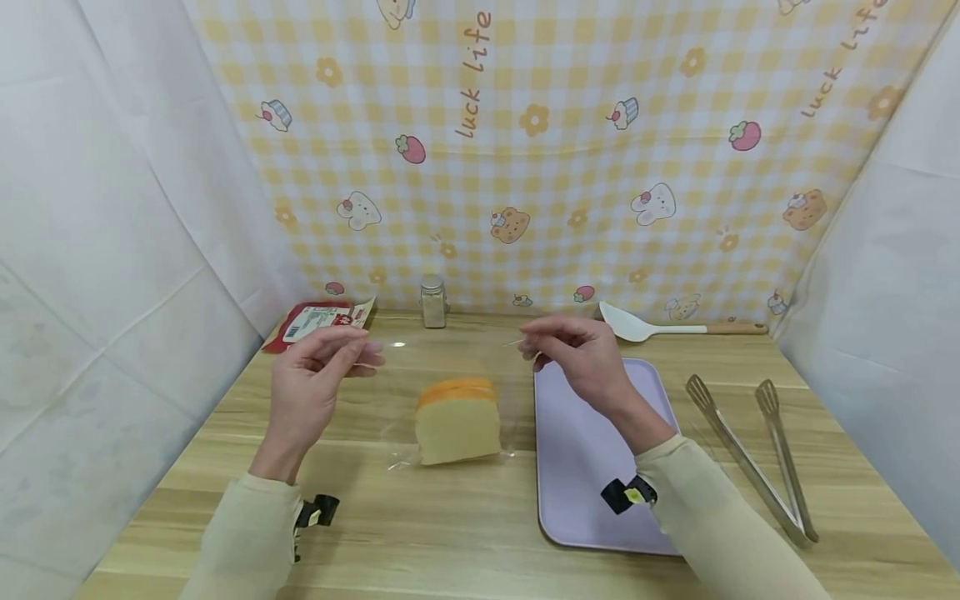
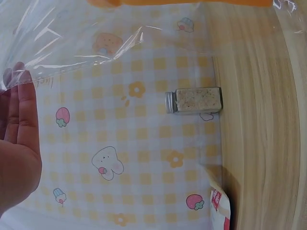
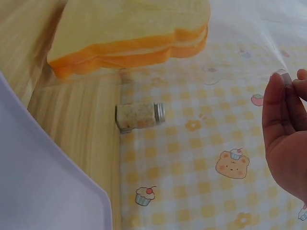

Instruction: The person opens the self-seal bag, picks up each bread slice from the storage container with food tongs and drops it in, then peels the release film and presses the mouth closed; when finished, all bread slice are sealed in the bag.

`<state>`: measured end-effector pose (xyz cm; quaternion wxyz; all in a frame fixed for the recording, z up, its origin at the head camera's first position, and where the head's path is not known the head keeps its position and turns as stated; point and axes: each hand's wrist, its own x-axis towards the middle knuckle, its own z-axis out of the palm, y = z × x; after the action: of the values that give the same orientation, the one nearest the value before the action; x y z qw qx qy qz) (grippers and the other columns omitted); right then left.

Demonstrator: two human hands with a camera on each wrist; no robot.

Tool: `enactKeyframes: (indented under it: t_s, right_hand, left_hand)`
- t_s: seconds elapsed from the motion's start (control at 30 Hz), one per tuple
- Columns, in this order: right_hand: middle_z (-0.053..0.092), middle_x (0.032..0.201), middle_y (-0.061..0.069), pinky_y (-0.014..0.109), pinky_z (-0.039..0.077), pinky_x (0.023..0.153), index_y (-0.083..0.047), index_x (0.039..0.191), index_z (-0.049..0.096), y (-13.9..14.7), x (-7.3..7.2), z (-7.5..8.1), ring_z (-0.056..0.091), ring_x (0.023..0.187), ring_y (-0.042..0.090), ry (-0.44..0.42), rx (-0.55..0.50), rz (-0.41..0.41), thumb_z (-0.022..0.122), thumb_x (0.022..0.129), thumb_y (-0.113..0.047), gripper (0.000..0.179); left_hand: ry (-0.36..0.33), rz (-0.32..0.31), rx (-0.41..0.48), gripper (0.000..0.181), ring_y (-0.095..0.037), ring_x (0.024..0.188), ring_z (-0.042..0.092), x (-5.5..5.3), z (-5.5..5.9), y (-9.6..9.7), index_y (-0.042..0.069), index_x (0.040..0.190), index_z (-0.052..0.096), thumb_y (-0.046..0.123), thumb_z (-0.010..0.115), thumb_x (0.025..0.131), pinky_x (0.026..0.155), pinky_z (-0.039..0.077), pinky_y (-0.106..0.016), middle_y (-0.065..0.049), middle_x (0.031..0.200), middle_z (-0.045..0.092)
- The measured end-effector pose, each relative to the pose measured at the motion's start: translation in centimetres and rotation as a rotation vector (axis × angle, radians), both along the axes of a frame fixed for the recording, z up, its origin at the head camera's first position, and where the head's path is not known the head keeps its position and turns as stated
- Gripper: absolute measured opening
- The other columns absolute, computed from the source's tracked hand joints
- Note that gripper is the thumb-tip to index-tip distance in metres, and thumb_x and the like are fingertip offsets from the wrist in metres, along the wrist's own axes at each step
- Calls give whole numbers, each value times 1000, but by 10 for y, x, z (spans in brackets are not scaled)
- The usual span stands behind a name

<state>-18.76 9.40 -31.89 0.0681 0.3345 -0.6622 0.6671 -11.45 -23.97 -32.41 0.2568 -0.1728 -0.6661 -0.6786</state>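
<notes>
A clear plastic bag hangs in front of me with bread slices at its bottom. The slices are pale with an orange-brown crust and stand upright, one against another. My left hand pinches the bag's upper left corner between thumb and fingers. The upper right corner is pinched by my right hand, above the far end of a lilac tray. In the right wrist view, the bag's film stretches from the right hand's fingertips to the bread's crust. The left wrist view shows only a strip of crust at its top.
At the back stand a small spice jar with a metal lid and, farther left, a red packet. A white spatula with a wooden handle lies behind the tray. Metal tongs lie spread at the right. A checked curtain backs the table.
</notes>
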Motion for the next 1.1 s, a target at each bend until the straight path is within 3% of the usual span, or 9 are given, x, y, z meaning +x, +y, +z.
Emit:
enactKeyframes:
  t_s: [0.37,0.67,0.9,1.1]
  right_hand:
    - [76,89,1,31,62,68,13,102,71,0,-2,0,72,77,16,-112,-38,33,58,101,9,13]
    - [75,90,0,29,62,73,12,97,67,1,-3,3,71,78,13,-108,-1,30,56,103,5,14]
    - [75,90,-3,28,60,74,11,100,69,3,-4,5,70,81,21,-111,55,-4,57,103,4,14]
    - [76,92,-7,26,57,77,12,105,72,6,-4,4,68,83,14,-113,112,-24,54,104,4,19]
  left_hand:
    - [53,-51,-38,17,-14,85,79,0,-1,-1,-19,113,66,-8,59,103,73,64,-29,-1,97,81]
    - [77,-52,-81,18,-12,87,79,-5,-2,-2,-18,107,70,-7,56,105,74,64,-28,1,100,81]
    - [82,-58,-95,17,-10,88,78,-6,-3,-2,-18,109,69,-8,56,105,75,64,-28,3,102,80]
    - [92,-73,-86,18,-11,89,78,-6,-3,-2,-18,108,69,-8,55,105,75,64,-28,1,102,80]
